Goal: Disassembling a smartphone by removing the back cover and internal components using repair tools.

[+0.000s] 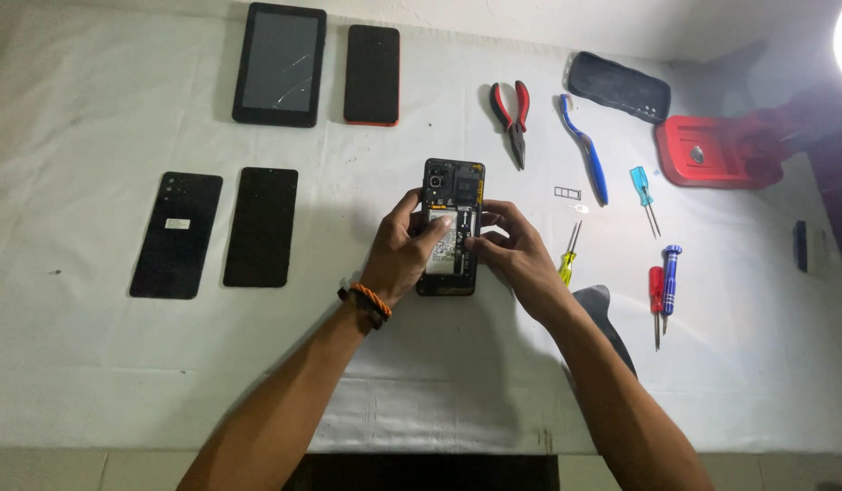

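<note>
hands (457, 247) partly hide opened phone (452, 186)

Pliers (512, 114) right of tablet (280, 64).

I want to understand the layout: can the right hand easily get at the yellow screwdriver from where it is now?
Probably yes. The right hand rests on the opened phone, and the yellow screwdriver lies on the white cloth just beside it, with nothing between them.
</note>
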